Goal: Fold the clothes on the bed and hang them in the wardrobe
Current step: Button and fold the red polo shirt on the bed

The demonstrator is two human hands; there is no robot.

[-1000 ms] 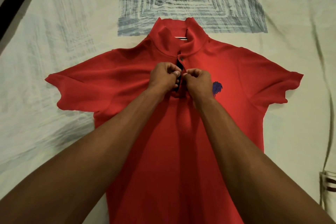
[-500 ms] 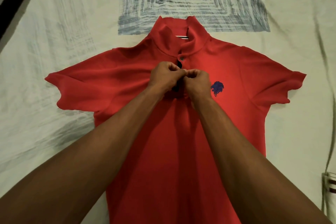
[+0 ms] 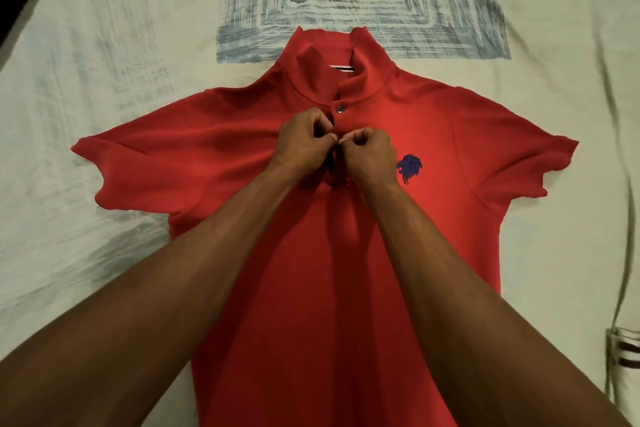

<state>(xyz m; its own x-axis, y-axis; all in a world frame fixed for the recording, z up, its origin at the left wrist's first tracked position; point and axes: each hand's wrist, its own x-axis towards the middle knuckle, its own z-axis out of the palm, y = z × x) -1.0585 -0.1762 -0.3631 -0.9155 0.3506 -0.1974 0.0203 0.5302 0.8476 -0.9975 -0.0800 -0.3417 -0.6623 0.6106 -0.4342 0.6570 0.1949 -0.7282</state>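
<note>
While the red shirt (image 3: 311, 288) lies flat, front up, along the middle of the bed (image 3: 86, 80), its collar toward the far edge, both hands meet at its placket below the fastened top button (image 3: 340, 109). Left hand (image 3: 303, 139) and right hand (image 3: 369, 154) have their fingers curled, each pinching one edge of the placket, thumbs nearly touching.

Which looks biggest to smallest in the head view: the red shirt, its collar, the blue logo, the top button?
1. red shirt
2. collar
3. blue logo
4. top button
All lie flat on the bed, so nearness hardly skews this.
</note>
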